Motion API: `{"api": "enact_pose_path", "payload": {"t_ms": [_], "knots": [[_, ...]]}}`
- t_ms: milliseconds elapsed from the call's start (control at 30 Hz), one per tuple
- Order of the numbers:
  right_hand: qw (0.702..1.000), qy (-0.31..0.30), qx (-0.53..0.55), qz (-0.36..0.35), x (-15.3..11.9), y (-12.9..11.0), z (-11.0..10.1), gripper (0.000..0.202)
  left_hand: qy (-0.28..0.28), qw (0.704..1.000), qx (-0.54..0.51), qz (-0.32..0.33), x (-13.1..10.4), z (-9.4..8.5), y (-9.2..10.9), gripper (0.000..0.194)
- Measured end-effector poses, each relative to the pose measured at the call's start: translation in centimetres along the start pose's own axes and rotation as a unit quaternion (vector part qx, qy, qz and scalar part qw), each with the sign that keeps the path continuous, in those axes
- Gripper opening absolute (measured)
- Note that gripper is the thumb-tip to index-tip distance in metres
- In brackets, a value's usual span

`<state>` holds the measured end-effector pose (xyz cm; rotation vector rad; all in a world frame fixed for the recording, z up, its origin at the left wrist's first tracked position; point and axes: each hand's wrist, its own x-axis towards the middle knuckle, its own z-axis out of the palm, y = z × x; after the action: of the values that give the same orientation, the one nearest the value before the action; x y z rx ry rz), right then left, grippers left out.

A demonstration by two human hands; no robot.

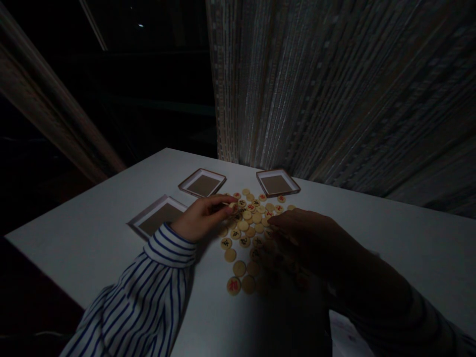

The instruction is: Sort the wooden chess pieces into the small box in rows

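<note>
Pinched between the thumb and fingers of my left hand (204,213) is a round Chinese chess piece (233,206) with a red character, at the left edge of a loose heap of pieces. My right hand (303,238) reaches over the right side of that heap, its fingers stretched out and its fingertips at the pieces; much of it is in dark shadow. Pale wooden pieces (256,217) lie scattered and partly stacked, some face down, others showing red or black characters. Nearest me is a red-marked piece (234,285). Shadow under my right hand hides several pieces.
On the white table (111,198) are three shallow trays: a left one (158,218) beside my left wrist, a back-left one (203,183) and a back-right one (278,183). A striped curtain (267,89) hangs behind the far edge. A pale sheet (347,334) shows under my right forearm.
</note>
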<state>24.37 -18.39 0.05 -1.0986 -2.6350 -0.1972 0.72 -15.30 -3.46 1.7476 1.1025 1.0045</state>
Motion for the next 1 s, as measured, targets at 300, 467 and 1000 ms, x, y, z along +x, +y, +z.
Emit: {"api": "enact_pose_path", "payload": {"t_ms": [300, 467, 1000], "knots": [[1.0, -0.01, -0.006, -0.004, -0.01, 0.25, 0.22, 0.014, -0.007, 0.999, 0.01, -0.035, -0.02, -0.24, 0.25, 0.028], [1.0, -0.023, -0.009, 0.006, 0.05, 0.12, 0.13, 0.014, 0.009, 0.997, -0.06, -0.049, 0.06, -0.37, 0.16, 0.029], [0.999, -0.032, -0.005, 0.01, 0.07, 0.0, 0.02, 0.011, 0.104, 0.959, -0.246, -0.095, 0.53, -0.26, -0.39, 0.036]]}}
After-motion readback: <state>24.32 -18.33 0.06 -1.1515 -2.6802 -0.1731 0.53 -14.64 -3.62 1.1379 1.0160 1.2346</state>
